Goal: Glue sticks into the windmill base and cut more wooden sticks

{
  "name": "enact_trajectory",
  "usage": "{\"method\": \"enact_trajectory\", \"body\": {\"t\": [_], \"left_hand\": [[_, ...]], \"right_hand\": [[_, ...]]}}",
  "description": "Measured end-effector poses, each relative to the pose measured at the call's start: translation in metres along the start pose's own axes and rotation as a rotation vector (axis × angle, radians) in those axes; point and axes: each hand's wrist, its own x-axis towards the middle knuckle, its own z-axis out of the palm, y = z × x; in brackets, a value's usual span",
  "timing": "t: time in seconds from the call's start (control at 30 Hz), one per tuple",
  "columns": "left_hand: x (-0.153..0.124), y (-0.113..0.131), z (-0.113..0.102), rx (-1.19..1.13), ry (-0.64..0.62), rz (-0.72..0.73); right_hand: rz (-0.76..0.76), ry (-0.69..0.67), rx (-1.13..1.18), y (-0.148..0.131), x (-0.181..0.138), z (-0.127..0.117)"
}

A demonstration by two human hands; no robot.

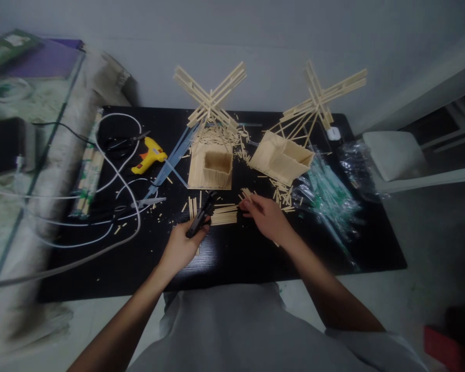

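My left hand (184, 242) is closed around a long black hand tool (200, 215), whose exact kind I cannot make out. My right hand (264, 214) pinches a few short wooden sticks (247, 194) at its fingertips. Between both hands lies a neat row of cut wooden sticks (225, 214), with a smaller upright group of sticks (192, 206) beside the black tool. Just beyond stands a wooden stick windmill model (209, 173) with crossed blades and an open box. A second windmill model (281, 155) sits tilted to its right.
A yellow glue gun (150, 156) lies left on the black table (217, 263), near blue strips (175, 155), pliers (149, 201) and looping white cables (136, 206). Plastic-bagged green-white sticks (329, 188) are at the right. Stick scraps (284, 199) lie scattered around the models.
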Motion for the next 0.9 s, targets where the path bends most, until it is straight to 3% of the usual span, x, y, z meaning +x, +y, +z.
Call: {"method": "enact_trajectory", "body": {"t": [0.2, 0.9], "left_hand": [[0.0, 0.007, -0.001, 0.015, -0.013, -0.01], [0.006, 0.008, 0.003, -0.004, 0.01, 0.051]], "right_hand": [[0.036, -0.053, 0.012, -0.001, 0.002, 0.005], [0.016, -0.044, 0.0, -0.001, 0.006, 0.004]]}}
